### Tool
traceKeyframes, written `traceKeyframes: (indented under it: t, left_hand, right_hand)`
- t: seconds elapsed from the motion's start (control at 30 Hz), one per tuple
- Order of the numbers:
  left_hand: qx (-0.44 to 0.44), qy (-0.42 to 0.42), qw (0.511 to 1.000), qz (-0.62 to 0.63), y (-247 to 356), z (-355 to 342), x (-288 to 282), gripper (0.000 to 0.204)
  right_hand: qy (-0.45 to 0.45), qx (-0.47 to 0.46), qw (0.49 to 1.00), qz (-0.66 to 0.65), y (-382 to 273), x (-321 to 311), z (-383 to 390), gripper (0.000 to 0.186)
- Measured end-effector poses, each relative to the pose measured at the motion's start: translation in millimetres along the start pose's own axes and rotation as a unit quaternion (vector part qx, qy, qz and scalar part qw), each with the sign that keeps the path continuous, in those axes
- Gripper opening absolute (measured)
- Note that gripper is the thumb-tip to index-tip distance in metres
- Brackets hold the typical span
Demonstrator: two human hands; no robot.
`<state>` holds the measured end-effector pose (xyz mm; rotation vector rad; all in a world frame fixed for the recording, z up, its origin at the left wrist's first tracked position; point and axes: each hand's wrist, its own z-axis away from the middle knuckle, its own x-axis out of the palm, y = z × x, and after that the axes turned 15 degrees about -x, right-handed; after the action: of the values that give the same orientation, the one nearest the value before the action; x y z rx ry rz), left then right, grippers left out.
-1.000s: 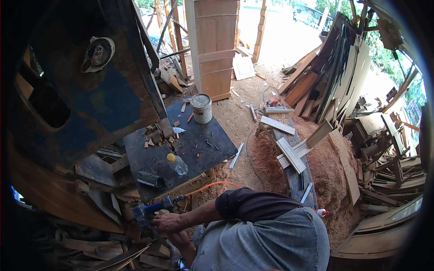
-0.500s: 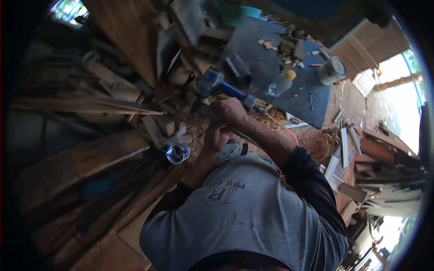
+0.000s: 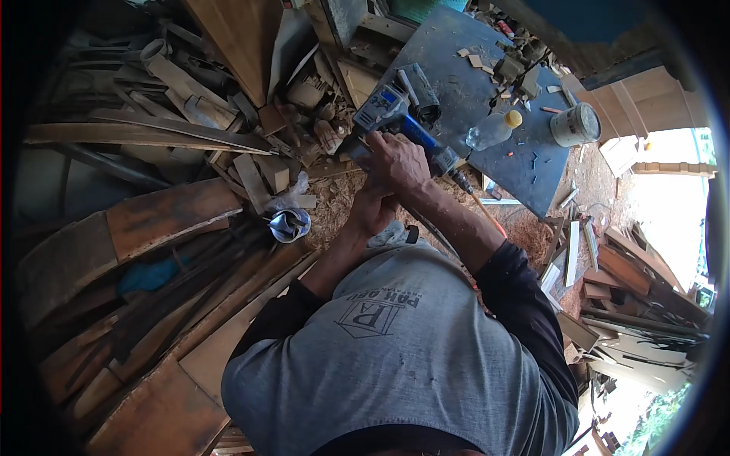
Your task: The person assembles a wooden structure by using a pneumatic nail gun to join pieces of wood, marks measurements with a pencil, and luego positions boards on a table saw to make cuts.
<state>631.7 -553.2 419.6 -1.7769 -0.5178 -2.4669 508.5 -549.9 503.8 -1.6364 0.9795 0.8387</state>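
Observation:
My right hand (image 3: 397, 163) is closed round a blue nail gun (image 3: 417, 133), whose silver-and-blue head points up and left. Directly beneath it my left hand (image 3: 372, 207) is closed, its grip largely hidden by the right hand. An orange air hose (image 3: 490, 216) runs from the tool's fitting down to the right. Just beyond the tool, a dark worktop (image 3: 532, 186) bears a plastic bottle with yellow cap (image 3: 487, 132), a grimy white bucket (image 3: 572, 125), a dark cylindrical object (image 3: 418, 91) and scattered wood bits.
Offcuts (image 3: 190, 99) pile up at the left. Curved panels (image 3: 163, 205) and long boards lie lower left, near a white cup-like container (image 3: 289, 225). Sawdust (image 3: 536, 239) covers the ground at right, beside pale battens (image 3: 570, 254) and stacked planks (image 3: 631, 270). A wooden cabinet (image 3: 627, 106) stands upper right.
My view has swung down and left from the bright doorway onto my body and hands. Both hands stay together at the nail gun, which now sits higher in view, over the worktop's edge.

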Motion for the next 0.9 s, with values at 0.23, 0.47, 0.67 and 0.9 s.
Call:
traceKeyframes:
  t: [0.23,0.47,0.67,0.9]
  left_hand:
    - [0.018,0.015,0.999,-0.041,5.1,2.8,11.2,0.060]
    - [0.018,0.028,0.998,-0.049,2.2,-4.4,17.9,0.061]
    - [0.007,0.023,0.999,-0.035,-1.8,-8.3,4.7,0.053]
    - [0.038,-0.043,0.997,0.050,31.0,5.2,-4.9,0.046]
  right_hand:
    - [0.000,-0.026,0.998,-0.064,9.9,-17.5,2.1,0.035]
    - [-0.026,0.029,0.999,-0.024,8.4,-11.3,-11.4,0.032]
    - [0.013,0.014,0.998,-0.056,5.8,-50.3,10.2,0.030]
    - [0.066,-0.217,0.971,-0.073,-17.0,-126.8,126.7,0.051]
